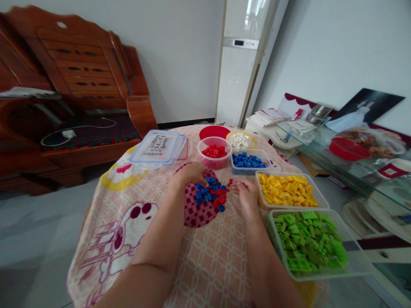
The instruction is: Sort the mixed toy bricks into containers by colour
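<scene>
A mixed pile of blue toy bricks and red toy bricks lies on the patterned tablecloth. My left hand reaches over the pile's far left side. Its fingers point down at the blue bricks, thumb and forefinger apart, with the fingertips partly hidden. To the right of the pile rests my right hand, its fingers curled together beside a few small red pieces. What those fingers hold, if anything, is hidden. Just behind the pile stands a round clear tub with red bricks inside.
Clear boxes of blue bricks, yellow bricks and green bricks line the table's right side. White bricks lie behind, near a red round lid. Stacked clear lids sit back left. A glass shelf stands right.
</scene>
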`<state>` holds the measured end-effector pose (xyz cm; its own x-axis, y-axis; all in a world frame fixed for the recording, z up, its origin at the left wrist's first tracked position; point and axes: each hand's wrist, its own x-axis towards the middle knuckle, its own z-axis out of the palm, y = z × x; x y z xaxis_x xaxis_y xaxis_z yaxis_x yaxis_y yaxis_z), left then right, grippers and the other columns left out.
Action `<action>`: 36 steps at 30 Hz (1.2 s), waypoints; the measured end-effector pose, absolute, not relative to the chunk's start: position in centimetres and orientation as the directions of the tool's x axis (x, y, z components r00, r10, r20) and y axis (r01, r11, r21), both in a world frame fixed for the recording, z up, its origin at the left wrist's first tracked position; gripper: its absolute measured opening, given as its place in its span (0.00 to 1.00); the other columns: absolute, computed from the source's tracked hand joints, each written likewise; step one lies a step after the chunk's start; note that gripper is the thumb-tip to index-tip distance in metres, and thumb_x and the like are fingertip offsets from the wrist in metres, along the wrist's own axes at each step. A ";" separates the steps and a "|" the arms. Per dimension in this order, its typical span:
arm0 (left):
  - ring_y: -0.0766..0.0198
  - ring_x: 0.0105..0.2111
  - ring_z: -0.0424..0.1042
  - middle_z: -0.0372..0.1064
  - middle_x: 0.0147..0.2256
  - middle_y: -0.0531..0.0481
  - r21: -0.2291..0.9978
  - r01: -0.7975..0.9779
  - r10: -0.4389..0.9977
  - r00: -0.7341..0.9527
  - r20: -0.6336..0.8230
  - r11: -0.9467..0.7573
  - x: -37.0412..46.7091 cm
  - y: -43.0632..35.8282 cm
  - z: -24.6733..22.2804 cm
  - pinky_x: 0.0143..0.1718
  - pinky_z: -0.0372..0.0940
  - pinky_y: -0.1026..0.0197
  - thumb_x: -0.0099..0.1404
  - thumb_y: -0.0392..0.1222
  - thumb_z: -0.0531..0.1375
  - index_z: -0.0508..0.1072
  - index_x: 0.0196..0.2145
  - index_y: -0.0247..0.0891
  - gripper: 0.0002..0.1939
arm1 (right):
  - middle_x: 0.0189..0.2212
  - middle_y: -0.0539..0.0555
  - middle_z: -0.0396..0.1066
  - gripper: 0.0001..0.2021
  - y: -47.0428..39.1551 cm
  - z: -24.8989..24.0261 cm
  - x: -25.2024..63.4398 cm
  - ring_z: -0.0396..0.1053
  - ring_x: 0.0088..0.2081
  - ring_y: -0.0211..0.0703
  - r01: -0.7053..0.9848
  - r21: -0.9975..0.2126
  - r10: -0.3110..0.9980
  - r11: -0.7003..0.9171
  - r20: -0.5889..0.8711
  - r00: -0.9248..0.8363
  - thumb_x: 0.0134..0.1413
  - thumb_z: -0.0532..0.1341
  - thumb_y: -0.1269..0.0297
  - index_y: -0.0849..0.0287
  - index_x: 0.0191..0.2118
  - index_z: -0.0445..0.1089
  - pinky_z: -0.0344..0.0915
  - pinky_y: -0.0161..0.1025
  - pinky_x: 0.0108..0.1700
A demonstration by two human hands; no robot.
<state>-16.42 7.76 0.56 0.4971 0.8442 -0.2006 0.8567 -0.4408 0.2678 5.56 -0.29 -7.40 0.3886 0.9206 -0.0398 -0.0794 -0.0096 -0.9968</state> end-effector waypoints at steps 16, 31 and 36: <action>0.62 0.32 0.77 0.80 0.31 0.49 0.630 0.622 0.839 0.537 0.088 -0.464 -10.8 7.3 -2.0 0.39 0.68 0.64 0.55 0.32 0.64 0.84 0.38 0.35 0.12 | 0.24 0.53 0.77 0.10 -0.2 -7.5 5.6 0.75 0.27 0.49 -0.078 -0.997 0.917 -0.019 -0.048 0.396 0.44 0.62 0.58 0.55 0.31 0.76 0.73 0.46 0.33; 0.54 0.44 0.77 0.80 0.41 0.43 0.389 0.786 0.867 0.492 0.075 -0.480 -8.1 6.0 -2.6 0.50 0.70 0.56 0.63 0.37 0.61 0.84 0.43 0.39 0.13 | 0.22 0.53 0.77 0.09 -0.1 -7.5 5.6 0.75 0.26 0.51 -0.094 -0.995 0.913 -0.019 -0.055 0.403 0.43 0.61 0.59 0.55 0.30 0.76 0.74 0.47 0.32; 0.52 0.44 0.77 0.79 0.42 0.41 0.442 0.759 0.872 0.471 0.135 -0.479 -8.1 6.2 -2.7 0.50 0.70 0.54 0.65 0.35 0.61 0.82 0.42 0.36 0.11 | 0.24 0.54 0.78 0.10 -0.1 -7.5 5.6 0.76 0.28 0.51 -0.084 -0.996 0.920 -0.023 -0.054 0.389 0.44 0.61 0.58 0.55 0.30 0.76 0.74 0.47 0.33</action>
